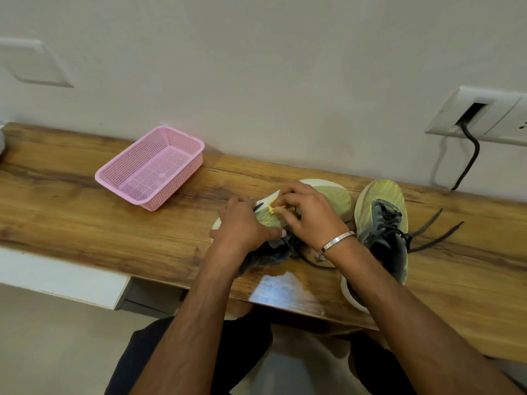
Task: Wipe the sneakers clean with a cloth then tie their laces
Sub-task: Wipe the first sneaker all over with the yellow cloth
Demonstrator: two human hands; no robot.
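Two green sneakers with white soles and grey lace panels stand on the wooden table. The left sneaker [333, 195] lies tilted on its side under both hands. My left hand [242, 223] grips its heel and upper. My right hand [308, 212] pinches a small yellow cloth [271, 208] against the sneaker's side. The right sneaker [382, 223] stands upright beside it, and its dark laces [436, 229] trail loose to the right.
A pink plastic basket [151, 169] stands at the back left of the wooden table [85, 218]. A wall socket with a black cable [470, 149] is at the back right. The table's front edge runs just before my knees.
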